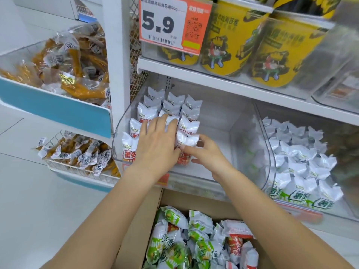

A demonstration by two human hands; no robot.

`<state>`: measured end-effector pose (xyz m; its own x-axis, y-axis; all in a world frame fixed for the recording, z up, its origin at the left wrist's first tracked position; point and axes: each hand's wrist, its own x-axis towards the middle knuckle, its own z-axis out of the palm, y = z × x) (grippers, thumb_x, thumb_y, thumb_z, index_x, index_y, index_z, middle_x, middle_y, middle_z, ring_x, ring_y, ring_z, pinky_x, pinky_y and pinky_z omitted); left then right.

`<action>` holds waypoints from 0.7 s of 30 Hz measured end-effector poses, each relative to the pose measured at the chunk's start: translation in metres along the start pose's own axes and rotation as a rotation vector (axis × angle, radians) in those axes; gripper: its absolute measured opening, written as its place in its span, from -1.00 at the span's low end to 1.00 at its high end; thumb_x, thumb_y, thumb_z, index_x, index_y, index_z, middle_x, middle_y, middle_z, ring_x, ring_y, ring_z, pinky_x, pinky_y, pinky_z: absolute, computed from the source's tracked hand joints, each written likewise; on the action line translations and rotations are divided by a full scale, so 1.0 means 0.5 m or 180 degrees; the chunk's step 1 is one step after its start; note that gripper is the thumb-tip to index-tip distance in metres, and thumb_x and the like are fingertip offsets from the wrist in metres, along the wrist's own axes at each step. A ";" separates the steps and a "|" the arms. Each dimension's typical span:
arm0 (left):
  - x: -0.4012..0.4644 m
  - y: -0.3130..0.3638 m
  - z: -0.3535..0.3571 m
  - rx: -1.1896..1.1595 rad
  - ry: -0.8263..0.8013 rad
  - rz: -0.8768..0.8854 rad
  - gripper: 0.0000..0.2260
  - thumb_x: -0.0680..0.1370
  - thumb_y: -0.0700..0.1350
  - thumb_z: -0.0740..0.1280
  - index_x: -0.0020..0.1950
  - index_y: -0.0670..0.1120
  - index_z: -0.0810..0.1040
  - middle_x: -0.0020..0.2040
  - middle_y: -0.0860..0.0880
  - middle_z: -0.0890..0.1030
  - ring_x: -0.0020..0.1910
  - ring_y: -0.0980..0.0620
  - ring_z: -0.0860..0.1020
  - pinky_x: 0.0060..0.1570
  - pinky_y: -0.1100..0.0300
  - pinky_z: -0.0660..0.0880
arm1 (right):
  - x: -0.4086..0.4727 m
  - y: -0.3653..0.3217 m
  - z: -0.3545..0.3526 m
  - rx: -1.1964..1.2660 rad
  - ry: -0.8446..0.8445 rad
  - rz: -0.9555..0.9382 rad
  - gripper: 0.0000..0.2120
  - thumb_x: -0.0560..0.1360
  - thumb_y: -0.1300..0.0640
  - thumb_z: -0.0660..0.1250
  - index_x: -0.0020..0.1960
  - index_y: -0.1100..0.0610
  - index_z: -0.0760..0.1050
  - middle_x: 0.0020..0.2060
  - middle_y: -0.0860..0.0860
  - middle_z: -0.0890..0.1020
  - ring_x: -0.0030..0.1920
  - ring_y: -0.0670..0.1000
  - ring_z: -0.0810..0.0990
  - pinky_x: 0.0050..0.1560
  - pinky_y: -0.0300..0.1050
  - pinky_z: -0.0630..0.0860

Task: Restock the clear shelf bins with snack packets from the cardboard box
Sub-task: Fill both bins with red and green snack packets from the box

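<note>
A clear shelf bin (213, 183) holds rows of white-and-red snack packets (149, 111) standing upright along its left side. My left hand (157, 144) lies flat over the front packets, fingers spread. My right hand (202, 154) pinches the front right white-and-red packet (187, 139) in the bin between thumb and fingers. Below the shelf, an open cardboard box (174, 199) is full of green-and-white and red-and-white packets (194, 239).
A second clear bin (270, 166) to the right holds white-and-green packets. Yellow tubs (229, 41) and a 5.9 price tag (171, 24) sit on the shelf above. Wire baskets of brown vacuum-packed snacks (73, 61) hang at the left. The right half of the left bin holds nothing.
</note>
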<state>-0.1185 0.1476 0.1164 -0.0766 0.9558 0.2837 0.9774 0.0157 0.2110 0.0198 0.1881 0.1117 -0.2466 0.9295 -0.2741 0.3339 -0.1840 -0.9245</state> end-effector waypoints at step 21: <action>-0.117 -0.048 -0.043 -0.0505 0.0222 0.0587 -0.62 0.56 0.04 0.19 0.30 -0.07 0.51 0.31 -0.06 0.53 0.37 -0.09 0.41 0.35 0.06 0.24 | -0.095 -0.026 -0.043 -0.0817 0.0691 -0.0820 -0.70 0.53 0.03 0.33 0.25 0.00 0.45 0.15 -0.12 0.54 0.27 -0.09 0.47 0.23 -0.21 0.35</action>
<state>-0.1418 0.0847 0.1148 0.0815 0.9156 0.3936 0.9333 -0.2087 0.2922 0.0467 0.1532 0.1427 -0.1634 0.9855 0.0450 0.5091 0.1233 -0.8518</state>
